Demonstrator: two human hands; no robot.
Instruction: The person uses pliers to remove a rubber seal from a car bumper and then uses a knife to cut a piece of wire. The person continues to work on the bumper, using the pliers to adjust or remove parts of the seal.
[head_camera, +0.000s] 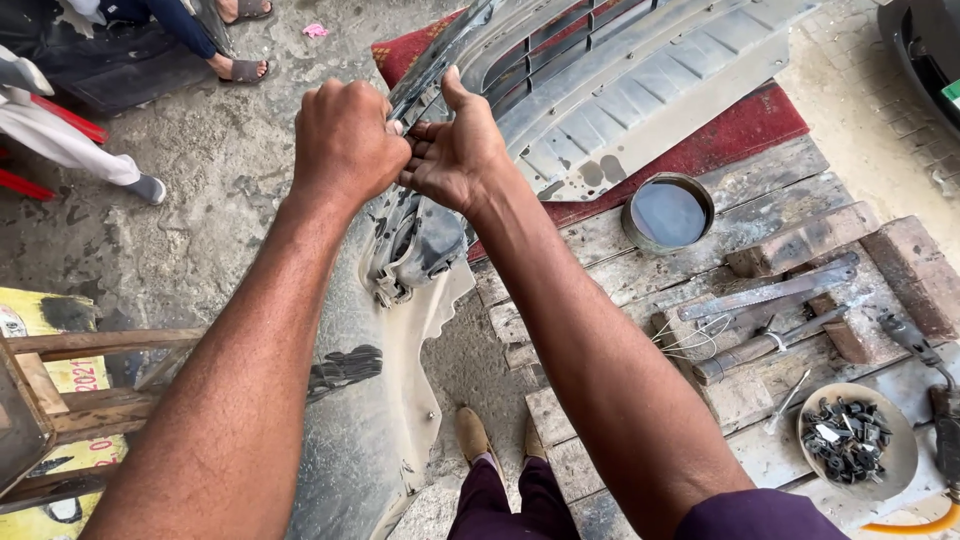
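Note:
A large grey plastic car bumper (620, 90) lies across a red mat and wooden boards, its edge running down toward my feet. My left hand (345, 135) is closed in a fist on the bumper's dark edge piece near the top centre. Right beside it, my right hand (458, 150) grips the same edge, thumb up and fingers curled toward the left hand. Both hands touch at the knuckles. What lies between the fingers is hidden.
A round tin (668, 212) of grey liquid stands on the boards. Metal tools (770, 295) lie to the right, near a bowl of dark clips (855, 440). A wooden stool (60, 400) stands at left. Other people's feet (240, 68) show at top left.

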